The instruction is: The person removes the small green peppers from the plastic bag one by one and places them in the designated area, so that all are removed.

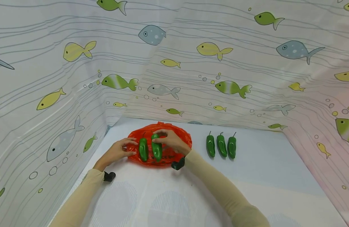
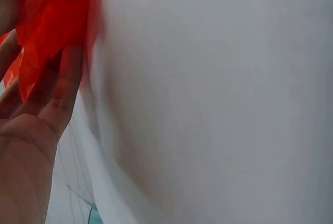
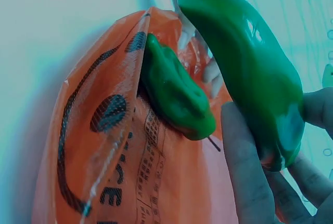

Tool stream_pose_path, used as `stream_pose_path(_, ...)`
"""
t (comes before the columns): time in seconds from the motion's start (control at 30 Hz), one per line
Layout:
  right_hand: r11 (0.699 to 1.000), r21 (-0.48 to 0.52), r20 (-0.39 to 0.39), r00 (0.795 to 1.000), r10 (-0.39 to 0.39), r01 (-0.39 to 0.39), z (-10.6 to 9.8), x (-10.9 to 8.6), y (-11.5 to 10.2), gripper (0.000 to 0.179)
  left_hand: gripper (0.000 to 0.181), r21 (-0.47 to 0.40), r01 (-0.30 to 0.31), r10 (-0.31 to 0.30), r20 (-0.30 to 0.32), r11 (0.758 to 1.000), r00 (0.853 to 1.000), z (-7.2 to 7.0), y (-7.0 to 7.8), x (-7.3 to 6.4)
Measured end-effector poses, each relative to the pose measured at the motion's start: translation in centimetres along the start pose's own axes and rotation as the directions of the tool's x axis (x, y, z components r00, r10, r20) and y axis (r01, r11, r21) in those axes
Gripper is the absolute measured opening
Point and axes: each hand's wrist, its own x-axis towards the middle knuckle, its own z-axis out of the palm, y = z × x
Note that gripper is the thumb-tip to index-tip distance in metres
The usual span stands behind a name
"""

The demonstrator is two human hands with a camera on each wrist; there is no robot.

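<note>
Over the red plastic bag (image 1: 180, 131), my right hand (image 1: 173, 141) pinches a green chili pepper (image 1: 156, 153) near its stem end, fingers and thumb on opposite sides. In the right wrist view, that pepper's smooth tip points up and away from the fingers. A second green chili pepper (image 3: 177, 91) lies in the mouth of the bag, its stem toward the right hand. My left hand (image 1: 117, 152) is at the bag's left side, fingers spread. In the left wrist view, its fingers (image 2: 65, 86) touch the crinkled red plastic, which partly covers them.
Three more green chili peppers, a left one (image 1: 210, 146), a middle one (image 1: 221, 146) and a right one (image 1: 232, 147), lie in a row to the right of the bag, stems pointing away. Fish-patterned sheeting (image 1: 191, 69) walls the white table (image 1: 265, 157) at the back and sides.
</note>
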Motion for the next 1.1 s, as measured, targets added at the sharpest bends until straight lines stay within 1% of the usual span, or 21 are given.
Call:
stream_pose_path(0.17,1.0,-0.011,-0.01,1.0,-0.024,0.024,-0.4,-0.8,-0.5,0.055,0.039,0.006,0.005,-0.005,0.002,1.0,1.0,0.0,0.1,-0.1)
stream_pose_path(0.27,1.0,-0.008,-0.031,0.999,-0.023,0.022,-0.6,-1.2,-0.8,0.051,0.039,0.006,0.01,-0.01,0.003,1.0,1.0,0.0,0.3,-0.2)
stream_pose_path(0.4,1.0,-0.018,-0.066,0.998,-0.019,0.018,-1.0,-1.7,-1.1,0.051,0.039,0.008,0.007,-0.007,0.005,1.0,1.0,0.0,0.4,-0.3)
stream_pose_path(0.5,0.999,-0.03,-0.085,0.996,-0.022,0.019,-1.2,-1.9,-1.2,0.055,0.039,0.013,0.003,-0.003,0.005,1.0,1.0,-0.1,0.3,-0.2)
stream_pose_path(0.67,1.0,-0.019,-0.096,0.995,-0.021,0.019,-1.7,-2.3,-1.3,0.055,0.039,0.014,0.003,-0.003,0.008,1.0,1.0,-0.1,0.2,-0.1)
stream_pose_path(0.8,1.0,-0.011,-0.108,0.994,-0.01,0.009,-2.2,-2.7,-1.3,0.049,0.04,0.015,0.005,-0.006,0.008,1.0,1.0,-0.1,0.1,-0.1)
stream_pose_path(0.9,1.0,-0.005,-0.109,0.994,-0.006,0.005,-2.5,-3.0,-1.3,0.049,0.04,0.017,0.009,-0.009,0.007,1.0,1.0,-0.1,0.0,0.0)
stream_pose_path(1.1,1.0,-0.022,-0.116,0.993,-0.023,0.021,-3.3,-3.6,-1.4,0.048,0.039,0.014,0.019,-0.019,0.009,1.0,1.0,0.0,-0.1,0.0)
